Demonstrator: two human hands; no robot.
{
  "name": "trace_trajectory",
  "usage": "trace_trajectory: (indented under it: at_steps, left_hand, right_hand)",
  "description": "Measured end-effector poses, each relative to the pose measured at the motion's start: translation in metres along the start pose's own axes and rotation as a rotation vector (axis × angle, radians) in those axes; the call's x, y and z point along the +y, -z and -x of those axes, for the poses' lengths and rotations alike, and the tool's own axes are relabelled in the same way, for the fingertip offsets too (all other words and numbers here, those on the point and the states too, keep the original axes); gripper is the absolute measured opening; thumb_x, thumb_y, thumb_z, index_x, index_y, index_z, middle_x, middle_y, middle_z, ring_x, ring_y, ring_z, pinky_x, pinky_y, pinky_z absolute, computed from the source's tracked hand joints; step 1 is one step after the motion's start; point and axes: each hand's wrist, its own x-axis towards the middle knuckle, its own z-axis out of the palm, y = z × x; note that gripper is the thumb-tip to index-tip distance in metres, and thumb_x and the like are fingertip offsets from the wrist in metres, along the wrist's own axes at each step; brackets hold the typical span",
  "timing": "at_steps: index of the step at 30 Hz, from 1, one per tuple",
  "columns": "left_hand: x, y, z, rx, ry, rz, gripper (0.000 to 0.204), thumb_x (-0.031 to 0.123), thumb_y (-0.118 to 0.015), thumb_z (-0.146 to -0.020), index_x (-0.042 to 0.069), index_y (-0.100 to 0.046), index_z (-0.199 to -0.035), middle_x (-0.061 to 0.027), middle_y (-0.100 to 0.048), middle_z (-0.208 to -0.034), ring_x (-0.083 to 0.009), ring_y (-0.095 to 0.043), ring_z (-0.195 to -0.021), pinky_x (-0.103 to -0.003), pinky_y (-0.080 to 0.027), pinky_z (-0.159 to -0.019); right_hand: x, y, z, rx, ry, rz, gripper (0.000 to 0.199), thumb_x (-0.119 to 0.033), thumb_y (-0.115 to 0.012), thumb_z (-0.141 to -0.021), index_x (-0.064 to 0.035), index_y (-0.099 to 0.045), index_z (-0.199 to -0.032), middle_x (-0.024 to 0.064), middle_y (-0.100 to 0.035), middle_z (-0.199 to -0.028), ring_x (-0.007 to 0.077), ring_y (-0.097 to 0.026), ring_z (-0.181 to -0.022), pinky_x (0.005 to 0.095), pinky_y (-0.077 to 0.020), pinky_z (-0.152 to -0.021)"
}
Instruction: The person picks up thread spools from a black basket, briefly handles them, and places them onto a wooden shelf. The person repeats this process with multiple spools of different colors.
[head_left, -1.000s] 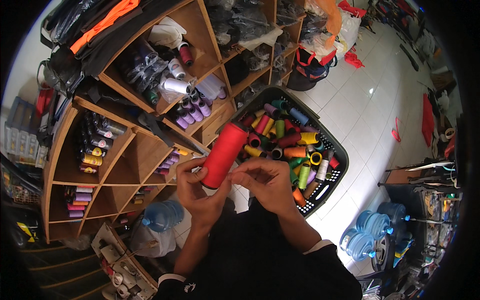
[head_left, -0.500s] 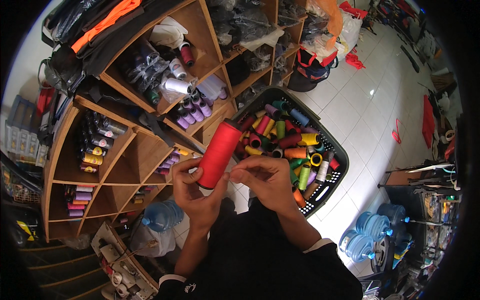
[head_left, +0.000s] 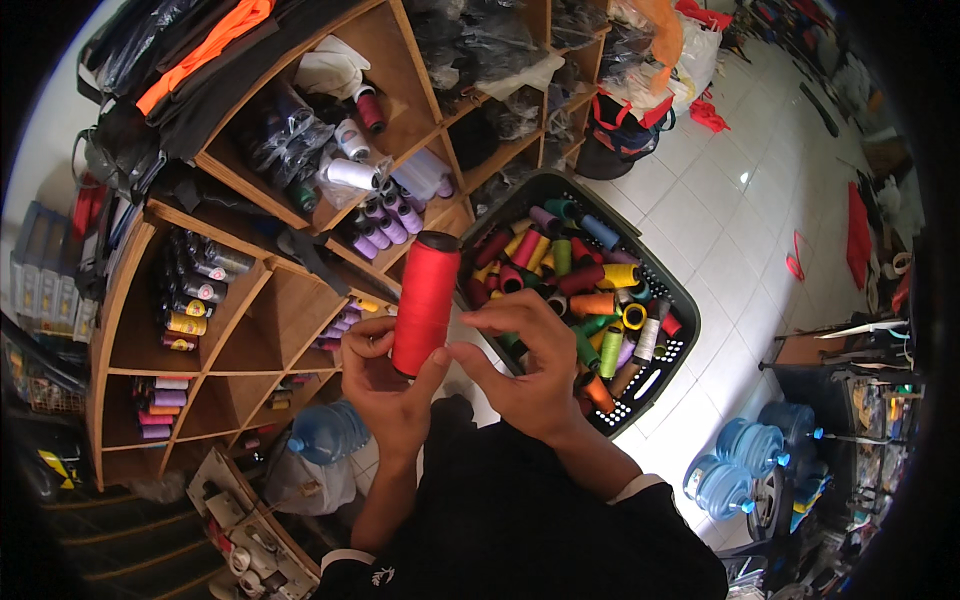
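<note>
A large red thread spool (head_left: 426, 305) with dark ends stands nearly upright in my left hand (head_left: 388, 385), whose thumb and fingers close round its lower part. Just right of the spool is my right hand (head_left: 525, 370). Its thumb and index finger are apart, the thumb tip close to my left thumb at the spool's lower side. No loose thread end can be made out between those fingers. Beyond my right hand, a dark plastic basket (head_left: 672, 378) holds many thread spools in mixed colours, and the hand covers part of its near side.
Wooden cubby shelves (head_left: 240, 378) at the left hold spools and bagged goods. Purple spools (head_left: 388, 222) sit in one compartment. Blue water bottles (head_left: 722, 488) stand at the right, another bottle (head_left: 330, 432) below the shelves. Bags (head_left: 630, 125) lie beyond the basket on the tiled floor (head_left: 735, 270).
My left hand has turned the red spool from a rightward lean to nearly upright. My right thumb and index finger, close together before, have spread apart.
</note>
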Motion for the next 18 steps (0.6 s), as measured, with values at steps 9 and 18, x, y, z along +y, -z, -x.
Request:
trace_trajectory:
  at_steps: [9, 18]
  left_hand:
    - [-0.003, -0.003, 0.003, -0.034, -0.1, -0.029, 0.043, -0.007, -0.077, -0.071, 0.004, -0.042, -0.093, -0.0141, -0.051, -0.111, -0.0184, -0.054, -0.104, -0.031, -0.046, -0.091]
    - [-0.007, -0.008, 0.001, -0.022, -0.073, 0.092, 0.041, -0.006, -0.076, -0.072, 0.004, -0.043, -0.094, -0.0174, -0.053, -0.116, -0.0196, -0.056, -0.105, -0.033, -0.045, -0.092]
  right_hand:
    - [0.007, -0.007, -0.004, 0.032, 0.081, 0.071, 0.013, 0.001, -0.073, -0.076, -0.0009, -0.065, -0.086, 0.01, -0.06, -0.089, 0.0186, -0.062, -0.079, 0.0276, -0.0483, -0.07]
    - [0.019, -0.02, 0.001, 0.109, -0.288, -0.596, 0.034, -0.004, -0.072, -0.082, -0.001, -0.053, -0.11, 0.0092, -0.059, -0.102, 0.0173, -0.059, -0.094, 0.0315, -0.0497, -0.084]
